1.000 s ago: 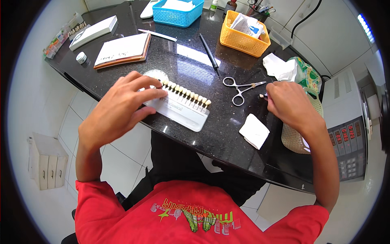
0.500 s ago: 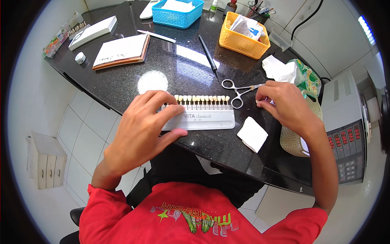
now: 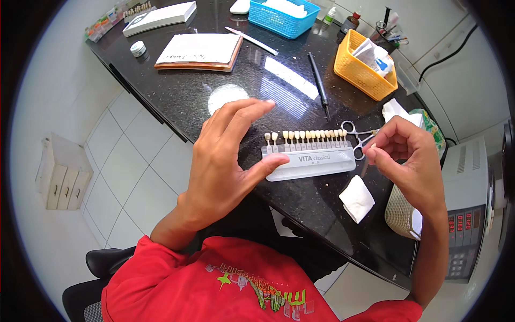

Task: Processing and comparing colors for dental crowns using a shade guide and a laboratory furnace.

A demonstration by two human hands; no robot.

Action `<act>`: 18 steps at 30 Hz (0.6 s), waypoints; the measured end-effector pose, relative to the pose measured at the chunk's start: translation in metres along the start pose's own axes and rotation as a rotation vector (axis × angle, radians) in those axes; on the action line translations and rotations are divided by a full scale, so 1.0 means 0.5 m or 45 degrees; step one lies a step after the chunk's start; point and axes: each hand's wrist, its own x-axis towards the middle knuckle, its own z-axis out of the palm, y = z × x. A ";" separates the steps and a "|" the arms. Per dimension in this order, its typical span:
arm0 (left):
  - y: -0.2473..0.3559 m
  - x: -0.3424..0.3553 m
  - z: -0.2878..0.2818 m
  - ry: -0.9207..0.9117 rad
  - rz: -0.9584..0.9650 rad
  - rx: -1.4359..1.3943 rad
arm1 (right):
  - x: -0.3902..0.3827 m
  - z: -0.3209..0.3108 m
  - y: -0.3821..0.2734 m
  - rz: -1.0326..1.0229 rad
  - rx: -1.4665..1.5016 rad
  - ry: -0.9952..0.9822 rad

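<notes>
A grey dental shade guide (image 3: 314,163) with a row of tooth-coloured tabs lies on the black counter (image 3: 214,91). My left hand (image 3: 222,161) rests its thumb on the guide's left end, with the fingers lifted and spread above it. My right hand (image 3: 410,161) is at the guide's right end, thumb and forefinger pinched together on something very small that I cannot make out. Metal ring-handled forceps (image 3: 355,138) lie just behind the guide, beside my right fingertips.
A white folded gauze pad (image 3: 357,198) lies near the counter's front edge. Behind are a black pen (image 3: 319,86), an orange basket (image 3: 365,67), a blue basket (image 3: 281,13), a notebook (image 3: 198,51) and a small white jar (image 3: 138,48). A grey appliance (image 3: 472,204) stands at right.
The shade guide has turned to lie level across the counter. My left hand's fingers have lifted off it, leaving the thumb there. My right hand has moved closer to its right end.
</notes>
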 end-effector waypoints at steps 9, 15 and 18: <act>0.006 -0.063 0.010 -0.136 0.141 0.154 | 0.104 0.096 -0.046 -0.022 0.264 -0.323; -0.005 -0.075 0.017 -0.092 0.129 0.094 | 0.142 0.135 -0.036 0.018 0.295 -0.419; -0.010 -0.077 0.023 -0.079 0.117 0.071 | 0.153 0.144 -0.026 0.059 0.314 -0.418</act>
